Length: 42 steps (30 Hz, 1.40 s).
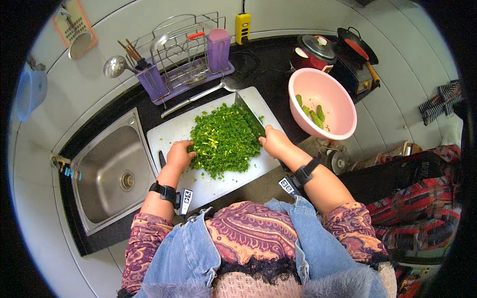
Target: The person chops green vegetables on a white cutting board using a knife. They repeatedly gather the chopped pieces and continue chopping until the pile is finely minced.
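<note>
Finely chopped green leaves [225, 139] form a wide heap on the white cutting board [208, 190]. My right hand [277, 143] grips the handle of a kitchen knife [250, 113], whose broad blade stands along the heap's right edge. At the left edge of the heap is my left hand [180, 154], thumb and fingers apart, fingertips touching the leaves; it holds no tool. Beyond the board's upper right lies a pink plastic bowl [341, 108] with several green peppers [316, 118] inside.
A steel sink [108, 182] is set into the black counter left of the board. A metal ladle or turner [197, 97] lies behind the board, before a wire rack with purple holders [152, 82]. A red rice cooker [313, 52] and a black pan [357, 44] on a stove stand at back right.
</note>
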{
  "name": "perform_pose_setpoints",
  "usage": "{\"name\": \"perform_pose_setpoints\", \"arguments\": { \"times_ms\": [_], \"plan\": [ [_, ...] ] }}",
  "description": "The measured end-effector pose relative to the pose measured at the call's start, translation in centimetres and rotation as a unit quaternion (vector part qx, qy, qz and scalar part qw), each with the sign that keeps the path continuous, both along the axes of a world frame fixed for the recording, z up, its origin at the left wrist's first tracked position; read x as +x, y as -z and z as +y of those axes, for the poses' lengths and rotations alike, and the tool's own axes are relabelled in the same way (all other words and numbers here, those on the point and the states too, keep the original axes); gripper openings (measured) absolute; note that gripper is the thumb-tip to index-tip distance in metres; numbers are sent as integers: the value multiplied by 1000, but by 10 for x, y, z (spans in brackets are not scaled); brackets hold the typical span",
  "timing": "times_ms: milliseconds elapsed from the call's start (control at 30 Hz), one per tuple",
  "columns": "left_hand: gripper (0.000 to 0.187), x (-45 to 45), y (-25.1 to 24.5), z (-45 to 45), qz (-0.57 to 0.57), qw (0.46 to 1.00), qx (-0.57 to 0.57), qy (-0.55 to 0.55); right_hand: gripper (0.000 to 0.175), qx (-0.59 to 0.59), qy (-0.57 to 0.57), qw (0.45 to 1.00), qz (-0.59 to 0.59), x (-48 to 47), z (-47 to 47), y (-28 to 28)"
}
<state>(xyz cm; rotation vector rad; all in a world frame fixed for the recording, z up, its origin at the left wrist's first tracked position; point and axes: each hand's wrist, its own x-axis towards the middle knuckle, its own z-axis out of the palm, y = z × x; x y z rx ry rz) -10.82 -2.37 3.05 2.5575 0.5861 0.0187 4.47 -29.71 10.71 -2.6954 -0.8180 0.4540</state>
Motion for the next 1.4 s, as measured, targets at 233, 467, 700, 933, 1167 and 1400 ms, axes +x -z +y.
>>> {"name": "perform_pose_setpoints", "arguments": {
  "times_ms": [233, 467, 700, 933, 1167, 1400],
  "plan": [
    [40, 1, 1, 0, 6, 1000, -1, 2, 27, -30, -26, 999, -6, -28, 6, 10],
    [39, -3, -3, -5, -21, 1000, 13, 13, 32, 23, 29, 990, 134, -8, 3, 0],
    [38, -2, -8, -8, 1, 1000, 2, -13, 27, 10, 45, 993, 108, 14, -2, -26],
    [38, -2, -12, -9, 13, 1000, -13, -15, 28, -27, 43, 999, 13, 4, 3, 13],
    [39, -3, -5, -7, -3, 1000, -1, -12, 28, 32, 48, 988, 146, 8, -4, -31],
    [40, -1, -9, -8, 14, 1000, -1, -18, 29, -29, 34, 998, 38, -20, 19, 15]
  ]
}}
